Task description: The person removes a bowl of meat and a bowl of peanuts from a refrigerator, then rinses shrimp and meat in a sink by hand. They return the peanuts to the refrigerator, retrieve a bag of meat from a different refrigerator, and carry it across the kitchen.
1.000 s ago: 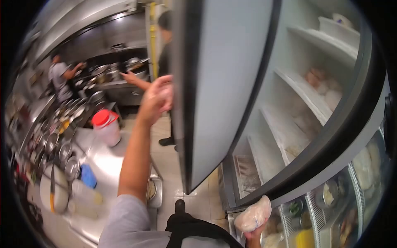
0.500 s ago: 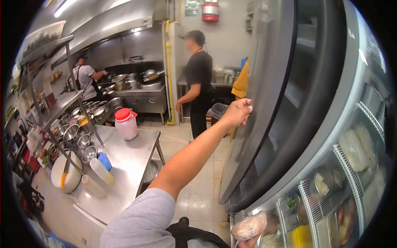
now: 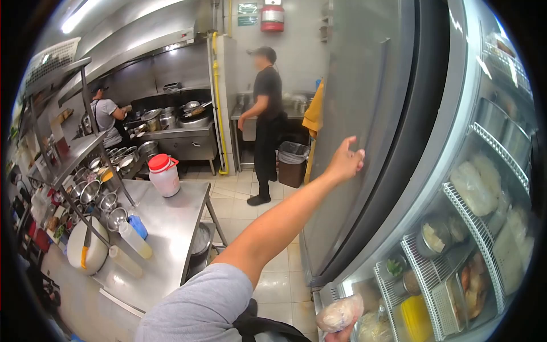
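My left arm reaches forward across the view. My left hand (image 3: 345, 163) is at the grey refrigerator door (image 3: 367, 114); one finger points up and the others are partly curled, with nothing visible in them. Whether it touches the door surface is hard to tell. Low in the view, my right hand (image 3: 343, 333) is wrapped from beneath around a clear plastic bag of pale pinkish food (image 3: 341, 313). Beside that bag are wire refrigerator shelves (image 3: 424, 256) with a yellow container (image 3: 416, 319), a metal bowl (image 3: 431, 239) and bagged food (image 3: 475, 185).
A steel table (image 3: 171, 228) on the left bears a red-lidded jar (image 3: 164, 178), squeeze bottles (image 3: 135, 240) and a white round tub (image 3: 85, 251). One person (image 3: 266, 114) stands ahead near a bin (image 3: 292, 165); another (image 3: 107, 117) is at the stove.
The refrigerator door has swung, showing more grey face and less dark glass. My left hand's fingers have loosened, one lifting. The view has shifted slightly, and the bag stays in my right hand.
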`<action>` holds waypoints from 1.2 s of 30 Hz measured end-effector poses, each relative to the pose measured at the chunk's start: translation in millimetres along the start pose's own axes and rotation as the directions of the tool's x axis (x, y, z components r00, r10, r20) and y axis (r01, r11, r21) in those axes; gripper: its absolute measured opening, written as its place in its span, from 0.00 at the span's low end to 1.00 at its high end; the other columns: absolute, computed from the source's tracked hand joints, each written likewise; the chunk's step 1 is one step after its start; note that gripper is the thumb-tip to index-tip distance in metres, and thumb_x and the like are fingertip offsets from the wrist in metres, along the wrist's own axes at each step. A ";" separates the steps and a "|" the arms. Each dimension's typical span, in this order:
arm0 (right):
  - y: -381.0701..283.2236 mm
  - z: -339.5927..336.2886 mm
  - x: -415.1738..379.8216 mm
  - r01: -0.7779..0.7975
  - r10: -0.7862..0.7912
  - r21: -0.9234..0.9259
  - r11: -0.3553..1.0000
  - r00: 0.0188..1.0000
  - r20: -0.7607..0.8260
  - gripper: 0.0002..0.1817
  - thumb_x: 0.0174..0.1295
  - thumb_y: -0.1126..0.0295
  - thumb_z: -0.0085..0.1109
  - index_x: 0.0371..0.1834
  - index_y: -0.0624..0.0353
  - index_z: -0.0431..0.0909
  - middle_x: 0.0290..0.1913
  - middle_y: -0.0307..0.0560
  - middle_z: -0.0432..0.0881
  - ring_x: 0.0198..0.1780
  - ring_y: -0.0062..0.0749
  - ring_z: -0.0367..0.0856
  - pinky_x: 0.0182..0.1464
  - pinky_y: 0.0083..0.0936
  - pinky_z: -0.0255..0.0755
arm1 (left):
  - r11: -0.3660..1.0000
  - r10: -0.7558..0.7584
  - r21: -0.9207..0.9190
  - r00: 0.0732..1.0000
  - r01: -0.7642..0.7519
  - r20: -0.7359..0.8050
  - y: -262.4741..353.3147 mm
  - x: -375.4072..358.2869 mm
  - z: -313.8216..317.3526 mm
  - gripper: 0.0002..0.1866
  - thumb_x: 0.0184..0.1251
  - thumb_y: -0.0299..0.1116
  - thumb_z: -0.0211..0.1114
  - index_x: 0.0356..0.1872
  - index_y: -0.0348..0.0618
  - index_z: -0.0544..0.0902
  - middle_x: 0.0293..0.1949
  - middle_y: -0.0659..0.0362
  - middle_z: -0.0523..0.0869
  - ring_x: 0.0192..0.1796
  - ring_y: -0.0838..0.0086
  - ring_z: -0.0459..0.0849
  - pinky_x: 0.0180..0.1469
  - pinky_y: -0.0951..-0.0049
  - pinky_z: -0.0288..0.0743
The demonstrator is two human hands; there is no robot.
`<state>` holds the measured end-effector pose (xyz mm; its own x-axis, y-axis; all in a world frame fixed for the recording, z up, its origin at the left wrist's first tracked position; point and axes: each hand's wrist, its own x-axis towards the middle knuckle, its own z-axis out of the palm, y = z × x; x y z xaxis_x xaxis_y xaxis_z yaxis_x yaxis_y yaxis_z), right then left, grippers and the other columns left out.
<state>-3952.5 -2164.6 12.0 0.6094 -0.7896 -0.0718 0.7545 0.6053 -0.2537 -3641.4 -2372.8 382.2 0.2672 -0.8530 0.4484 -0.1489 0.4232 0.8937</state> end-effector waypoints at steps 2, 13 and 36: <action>-0.8 -6.2 5.5 -0.046 0.044 0.035 0.998 0.998 0.050 0.16 0.63 0.52 0.56 0.36 0.55 0.77 0.35 0.47 0.78 0.37 0.34 0.75 0.42 0.34 0.72 | 0.981 0.109 0.161 0.994 -0.110 0.019 -31.1 -37.4 0.1 0.27 0.70 0.40 0.58 0.64 0.38 0.65 0.36 0.58 0.82 0.37 0.76 0.80 0.44 0.73 0.74; 30.1 75.6 78.1 -0.153 0.223 -0.766 0.624 0.975 -0.013 0.31 0.63 0.53 0.59 0.64 0.61 0.66 0.59 0.48 0.76 0.57 0.36 0.77 0.61 0.34 0.69 | 0.671 -0.620 -0.253 0.715 0.696 0.324 -132.0 -363.0 -59.5 0.37 0.60 0.44 0.69 0.68 0.46 0.63 0.59 0.57 0.76 0.58 0.69 0.76 0.52 0.65 0.77; 362.4 100.1 -133.9 0.781 0.794 -0.364 0.508 -0.261 0.550 0.15 0.63 0.65 0.47 0.21 0.61 0.73 0.18 0.39 0.71 0.22 0.25 0.70 0.25 0.26 0.63 | 0.767 -0.378 -0.181 0.205 0.616 -0.903 13.5 -881.0 -81.2 0.28 0.56 0.39 0.67 0.59 0.43 0.75 0.55 0.55 0.78 0.58 0.65 0.75 0.63 0.65 0.67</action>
<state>-3736.3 -1829.5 26.3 0.5737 0.7416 0.3477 0.7707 -0.3451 -0.5357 -3801.5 -1590.8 0.4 0.9707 -0.0589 -0.2330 0.2226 -0.1451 0.9640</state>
